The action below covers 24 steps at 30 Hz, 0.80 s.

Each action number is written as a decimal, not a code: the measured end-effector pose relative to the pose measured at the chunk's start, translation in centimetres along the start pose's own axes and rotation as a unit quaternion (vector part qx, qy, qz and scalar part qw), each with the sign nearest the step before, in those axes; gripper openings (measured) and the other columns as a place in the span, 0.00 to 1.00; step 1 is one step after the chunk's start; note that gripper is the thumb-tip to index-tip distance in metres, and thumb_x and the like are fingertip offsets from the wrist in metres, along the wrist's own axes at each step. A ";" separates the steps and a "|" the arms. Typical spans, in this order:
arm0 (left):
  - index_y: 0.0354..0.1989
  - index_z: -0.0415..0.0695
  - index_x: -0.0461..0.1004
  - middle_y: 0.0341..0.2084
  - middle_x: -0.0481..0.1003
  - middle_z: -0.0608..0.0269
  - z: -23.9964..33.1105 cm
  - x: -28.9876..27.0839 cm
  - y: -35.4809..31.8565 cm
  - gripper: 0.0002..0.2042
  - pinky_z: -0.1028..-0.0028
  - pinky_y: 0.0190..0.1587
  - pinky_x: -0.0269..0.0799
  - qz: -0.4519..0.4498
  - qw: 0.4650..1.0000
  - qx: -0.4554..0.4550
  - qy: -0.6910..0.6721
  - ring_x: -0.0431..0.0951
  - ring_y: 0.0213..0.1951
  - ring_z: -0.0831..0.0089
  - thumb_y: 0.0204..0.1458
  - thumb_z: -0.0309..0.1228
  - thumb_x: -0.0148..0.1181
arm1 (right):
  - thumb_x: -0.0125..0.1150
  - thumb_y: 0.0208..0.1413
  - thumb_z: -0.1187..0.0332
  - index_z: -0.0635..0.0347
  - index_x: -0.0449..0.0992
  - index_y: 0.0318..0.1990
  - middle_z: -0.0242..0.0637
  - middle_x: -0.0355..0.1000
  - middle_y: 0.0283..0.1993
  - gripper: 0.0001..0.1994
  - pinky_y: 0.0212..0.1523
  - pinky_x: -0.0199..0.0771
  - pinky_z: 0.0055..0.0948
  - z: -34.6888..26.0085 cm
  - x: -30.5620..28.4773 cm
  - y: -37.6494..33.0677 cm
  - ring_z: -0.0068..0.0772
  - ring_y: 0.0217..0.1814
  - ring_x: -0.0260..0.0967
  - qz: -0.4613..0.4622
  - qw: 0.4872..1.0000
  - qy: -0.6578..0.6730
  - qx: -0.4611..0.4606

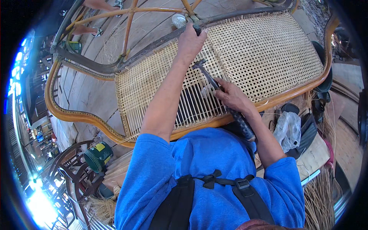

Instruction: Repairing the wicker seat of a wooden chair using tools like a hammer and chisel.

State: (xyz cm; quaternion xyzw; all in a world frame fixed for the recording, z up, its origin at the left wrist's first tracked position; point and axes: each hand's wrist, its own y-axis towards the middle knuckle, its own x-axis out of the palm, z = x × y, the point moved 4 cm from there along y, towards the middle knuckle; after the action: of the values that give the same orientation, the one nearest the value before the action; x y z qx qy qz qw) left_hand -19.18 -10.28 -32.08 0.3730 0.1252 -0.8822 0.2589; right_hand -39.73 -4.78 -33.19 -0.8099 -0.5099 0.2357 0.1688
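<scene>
My right hand (232,97) is wrapped round the dark handle of a hammer (207,75), whose head hangs over the woven cane panel (264,50). At the panel's far edge my left hand (190,44) is closed round a short dark tool (197,29), only the top of which shows. The tool's lower end is hidden by my fingers. The panel is densely woven on the right; at the left near side it has mostly parallel strands with open gaps. A curved, orange-brown rattan frame (86,117) surrounds it.
Rattan legs and braces (128,28) rise beyond the panel. On the left are a green bucket (98,156) and dark wooden chairs (69,168). A clear plastic bag (287,130) lies to the right, above bundles of loose cane strips (320,203). Another person's legs (86,30) show at the far left.
</scene>
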 end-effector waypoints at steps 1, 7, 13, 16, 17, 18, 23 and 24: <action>0.40 0.35 0.66 0.29 0.73 0.41 -0.1 0.0 0.0 0.24 0.59 0.41 0.67 -0.001 1.000 -0.001 0.000 0.74 0.36 0.46 0.47 0.47 0.56 | 0.52 0.50 0.63 0.64 0.63 0.54 0.51 0.70 0.27 0.24 0.36 0.68 0.37 0.1 0.1 0.1 0.42 0.31 0.70 -0.009 1.000 -0.017 0.006; 0.38 0.36 0.66 0.29 0.74 0.43 0.0 -0.3 -0.3 0.23 0.61 0.40 0.68 -0.010 1.000 -0.008 0.004 0.74 0.35 0.48 0.47 0.47 0.56 | 0.51 0.54 0.63 0.61 0.65 0.53 0.30 0.60 0.20 0.20 0.25 0.61 0.27 -0.3 0.9 0.8 0.22 0.22 0.58 -0.012 0.999 -0.030 -0.027; 0.33 0.38 0.68 0.21 0.73 0.55 -1.0 0.1 -1.0 0.18 0.69 0.32 0.69 -0.017 0.999 0.007 -0.048 0.74 0.26 0.67 0.47 0.44 0.58 | 0.52 0.53 0.61 0.61 0.65 0.53 0.39 0.64 0.24 0.21 0.32 0.63 0.31 -0.8 1.2 0.7 0.28 0.27 0.61 -0.008 0.998 -0.038 -0.049; 0.33 0.39 0.68 0.19 0.72 0.59 -0.4 0.0 -1.8 0.17 0.70 0.30 0.68 -0.017 0.999 0.014 -0.031 0.73 0.24 0.70 0.48 0.43 0.58 | 0.52 0.53 0.61 0.61 0.64 0.54 0.42 0.66 0.25 0.23 0.32 0.64 0.30 0.0 1.5 0.8 0.30 0.28 0.62 -0.004 0.997 -0.012 -0.076; 0.36 0.37 0.66 0.23 0.73 0.50 -0.4 0.0 -1.8 0.19 0.64 0.34 0.69 -0.030 0.999 0.004 -0.038 0.74 0.29 0.58 0.48 0.43 0.57 | 0.52 0.53 0.61 0.61 0.64 0.54 0.42 0.66 0.25 0.23 0.32 0.64 0.30 0.0 1.4 0.8 0.30 0.28 0.62 -0.005 0.997 -0.012 -0.076; 0.38 0.36 0.65 0.27 0.74 0.42 -0.4 0.0 -1.8 0.21 0.57 0.38 0.69 -0.044 0.998 -0.005 -0.044 0.75 0.34 0.46 0.48 0.44 0.56 | 0.52 0.52 0.61 0.61 0.64 0.55 0.42 0.66 0.25 0.23 0.33 0.65 0.30 0.0 1.4 0.7 0.31 0.28 0.63 -0.013 0.998 -0.034 -0.055; 0.38 0.36 0.65 0.27 0.74 0.42 0.3 0.5 -1.9 0.21 0.57 0.38 0.69 -0.043 0.998 0.004 -0.036 0.75 0.34 0.46 0.48 0.43 0.56 | 0.52 0.52 0.62 0.61 0.64 0.54 0.42 0.67 0.25 0.23 0.32 0.66 0.31 -1.0 1.5 0.4 0.30 0.28 0.65 -0.011 0.996 -0.046 -0.073; 0.38 0.36 0.65 0.27 0.74 0.42 0.3 0.7 -1.9 0.21 0.57 0.38 0.69 -0.047 0.998 0.001 -0.051 0.75 0.34 0.46 0.48 0.43 0.56 | 0.52 0.52 0.62 0.61 0.64 0.54 0.44 0.67 0.24 0.22 0.32 0.66 0.32 -0.9 1.4 0.4 0.32 0.28 0.66 0.002 0.995 -0.057 -0.082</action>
State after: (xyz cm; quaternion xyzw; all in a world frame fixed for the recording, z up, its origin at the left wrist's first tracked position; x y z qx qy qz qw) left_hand -20.84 -9.10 -32.36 0.3219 0.1282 -0.9113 0.2226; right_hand -38.39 -3.67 -32.92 -0.8072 -0.5349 0.2390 0.0718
